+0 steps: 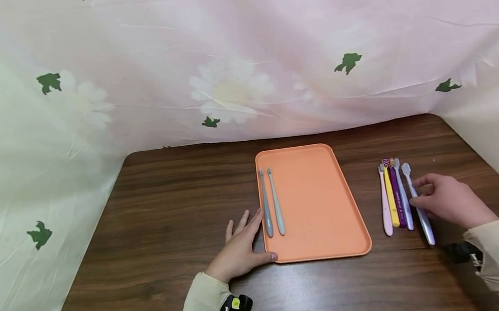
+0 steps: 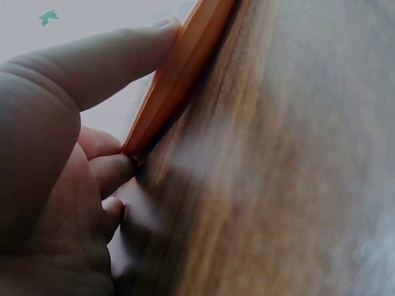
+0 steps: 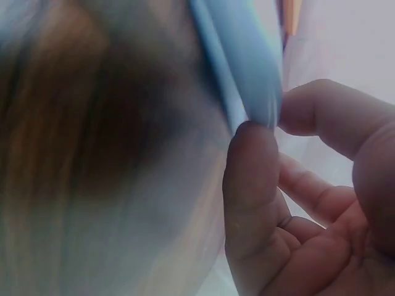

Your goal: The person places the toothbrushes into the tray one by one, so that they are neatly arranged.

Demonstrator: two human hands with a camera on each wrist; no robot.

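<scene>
**Right hand pinches the rightmost toothbrush**

And here, on the right of the brown wood-grain table [image 1: 182, 208], the right hand [image 1: 452, 200] pinches a slim, pale lavender-blue plastic toothbrush [image 1: 426, 225] between thumb and finger, partway along the handle! Whether the brush is off the wood, I can't tell. It should be light and stiff, hardly fragile, though that glossy handle could well be slippery; the thicker handle looks the best place to grip, well clear of the bristles.

Just to its left lie four more slender brushes: pink [image 1: 386, 207], yellow [image 1: 392, 201], dark purple [image 1: 398, 205] and another lavender-blue [image 1: 405, 205].

Over to the left, the left hand [image 1: 239, 255] is spread, thumb at the near left corner of a smooth, matt orange tray [image 1: 319, 209], round-cornered and low-rimmed, probably rigid plastic. Inside, along its left side, rest a dark grey toothbrush [image 1: 267, 214] and a pale grey-green one [image 1: 278, 213].
</scene>
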